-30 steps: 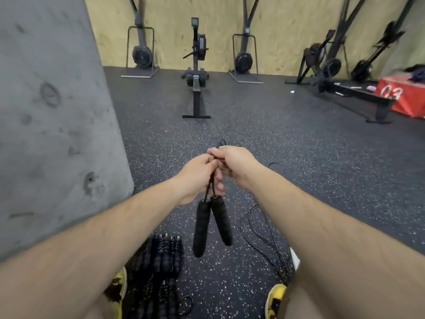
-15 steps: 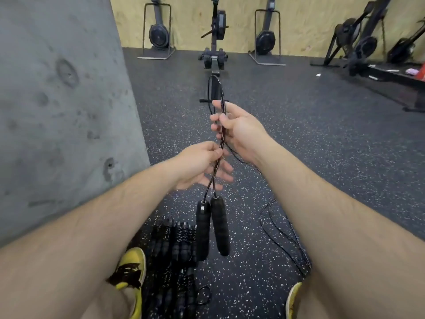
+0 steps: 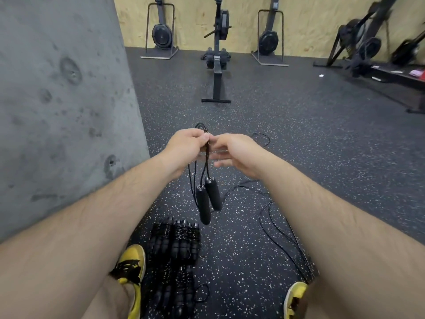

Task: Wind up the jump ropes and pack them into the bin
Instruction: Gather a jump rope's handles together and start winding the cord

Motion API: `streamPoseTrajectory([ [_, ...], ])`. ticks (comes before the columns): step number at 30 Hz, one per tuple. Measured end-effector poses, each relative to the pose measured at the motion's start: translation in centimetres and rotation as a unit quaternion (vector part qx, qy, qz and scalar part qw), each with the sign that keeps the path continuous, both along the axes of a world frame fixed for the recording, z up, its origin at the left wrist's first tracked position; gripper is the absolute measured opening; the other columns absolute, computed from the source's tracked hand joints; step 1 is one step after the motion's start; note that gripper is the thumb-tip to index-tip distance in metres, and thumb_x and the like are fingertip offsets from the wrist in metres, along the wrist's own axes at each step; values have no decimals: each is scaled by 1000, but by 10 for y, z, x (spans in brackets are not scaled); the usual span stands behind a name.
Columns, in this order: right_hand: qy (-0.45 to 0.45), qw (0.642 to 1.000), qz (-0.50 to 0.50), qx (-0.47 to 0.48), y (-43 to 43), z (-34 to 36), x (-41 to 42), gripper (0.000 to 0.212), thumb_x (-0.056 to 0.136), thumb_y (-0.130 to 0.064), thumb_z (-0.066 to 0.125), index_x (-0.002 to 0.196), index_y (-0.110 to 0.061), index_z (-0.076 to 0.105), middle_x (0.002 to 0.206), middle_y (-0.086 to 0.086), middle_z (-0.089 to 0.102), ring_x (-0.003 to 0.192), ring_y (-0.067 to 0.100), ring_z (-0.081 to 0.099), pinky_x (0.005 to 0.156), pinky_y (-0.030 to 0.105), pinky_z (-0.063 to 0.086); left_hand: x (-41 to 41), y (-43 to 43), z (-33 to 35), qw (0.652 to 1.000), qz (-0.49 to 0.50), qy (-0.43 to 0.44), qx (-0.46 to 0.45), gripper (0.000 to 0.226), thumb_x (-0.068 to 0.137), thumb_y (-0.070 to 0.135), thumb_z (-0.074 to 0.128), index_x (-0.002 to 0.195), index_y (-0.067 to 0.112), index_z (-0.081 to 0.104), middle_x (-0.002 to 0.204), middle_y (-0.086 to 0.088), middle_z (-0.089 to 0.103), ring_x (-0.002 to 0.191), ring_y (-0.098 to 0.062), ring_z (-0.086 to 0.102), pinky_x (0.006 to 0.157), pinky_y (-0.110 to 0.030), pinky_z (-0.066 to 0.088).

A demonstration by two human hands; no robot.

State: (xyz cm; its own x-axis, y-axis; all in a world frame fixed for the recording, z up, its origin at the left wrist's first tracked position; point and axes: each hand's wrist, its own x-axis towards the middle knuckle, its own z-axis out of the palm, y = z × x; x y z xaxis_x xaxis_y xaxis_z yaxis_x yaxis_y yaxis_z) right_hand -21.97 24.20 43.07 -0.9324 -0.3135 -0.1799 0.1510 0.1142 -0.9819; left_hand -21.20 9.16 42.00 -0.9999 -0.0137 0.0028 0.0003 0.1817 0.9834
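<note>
Black rubber gym floor with white speckles (image 3: 299, 139), grey concrete wall (image 3: 57, 100) at left, plywood back wall (image 3: 305, 21) behind upright black rowing machines (image 3: 217, 49). Left hand (image 3: 184, 148) pinches the bunched black jump rope cord (image 3: 207, 146) at chest height; two black foam handles (image 3: 208, 199) hang below it, off the floor. Right hand (image 3: 234, 153) beside the cord, fingers blurred, grip unclear. Loose black cord (image 3: 278, 231) on the floor. Wound black ropes (image 3: 177, 245) piled by yellow shoe (image 3: 131, 265).

Black jump rope (image 3: 208, 196), speckled floor (image 3: 299, 125)
</note>
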Motion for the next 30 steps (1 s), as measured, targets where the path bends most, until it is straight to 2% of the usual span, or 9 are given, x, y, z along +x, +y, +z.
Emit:
streamPoseTrajectory([
  [3, 67, 990, 36, 119, 3, -6, 5, 15, 89, -15, 69, 101, -5, 71, 88, 5, 68, 78, 13, 63, 69, 28, 53, -3, -1, 3, 1000, 8, 17, -19, 26, 105, 17, 55, 88, 21, 74, 69, 7, 68, 68, -11, 60, 60, -22, 51],
  [7, 150, 974, -2, 168, 5, -7, 6, 21, 89, -24, 73, 79, -6, 71, 79, 15, 69, 59, 12, 55, 60, 22, 46, -2, 3, 4, 999, -26, 30, -9, 22, 105, 22, 54, 98, 20, 75, 85, -7, 68, 72, -19, 59, 68, -29, 52],
  [9, 170, 973, -27, 156, 6, -5, 3, 22, 91, -22, 71, 75, -6, 70, 70, 8, 67, 55, 11, 56, 59, 21, 47, 0, 6, 4, 999, -43, 30, 4, 27, 107, 29, 50, 102, 19, 74, 93, -9, 72, 80, -21, 63, 74, -32, 50],
  [13, 203, 966, -102, 123, 12, 0, -3, 36, 89, -28, 71, 74, 4, 65, 65, 7, 64, 56, 14, 63, 69, 41, 57, 6, 6, -4, 994, -102, 22, -25, 45, 108, 45, 37, 117, 16, 70, 111, -9, 76, 104, -25, 70, 87, -40, 48],
  [17, 178, 975, -134, 22, 18, 8, 0, 28, 89, -21, 73, 84, 6, 72, 76, 15, 71, 57, 12, 62, 63, 27, 57, 14, 5, -16, 986, -143, 35, -82, 30, 108, 34, 47, 127, 19, 64, 114, 5, 76, 113, -13, 69, 107, -40, 46],
  [19, 176, 974, -139, 10, 21, 6, -2, 28, 88, -23, 75, 83, 4, 72, 84, 19, 74, 60, 13, 66, 69, 33, 60, 15, 7, -21, 983, -146, 47, -105, 24, 106, 23, 54, 126, 19, 66, 114, 8, 76, 116, -12, 67, 113, -41, 42],
  [22, 181, 971, -153, 21, 23, 4, -3, 29, 86, -28, 76, 81, 1, 73, 74, 12, 72, 60, 15, 66, 77, 44, 61, 17, 15, -19, 990, -99, 67, -81, 19, 104, 17, 56, 112, 17, 73, 104, 4, 79, 105, -15, 72, 106, -40, 48],
  [24, 185, 970, -158, 9, 25, 7, 0, 30, 87, -27, 76, 83, 3, 72, 68, 7, 67, 59, 15, 65, 78, 45, 60, 17, 18, -14, 993, -79, 67, -56, 17, 102, 17, 60, 106, 18, 76, 99, 2, 79, 98, -14, 73, 101, -41, 50],
  [30, 173, 973, -156, -2, 33, 11, 8, 34, 90, -32, 73, 90, 2, 71, 72, 3, 68, 65, 13, 66, 78, 37, 60, 14, 23, -7, 996, -60, 63, -36, 13, 97, 21, 68, 93, 21, 80, 94, -4, 80, 104, -31, 73, 100, -46, 51],
])
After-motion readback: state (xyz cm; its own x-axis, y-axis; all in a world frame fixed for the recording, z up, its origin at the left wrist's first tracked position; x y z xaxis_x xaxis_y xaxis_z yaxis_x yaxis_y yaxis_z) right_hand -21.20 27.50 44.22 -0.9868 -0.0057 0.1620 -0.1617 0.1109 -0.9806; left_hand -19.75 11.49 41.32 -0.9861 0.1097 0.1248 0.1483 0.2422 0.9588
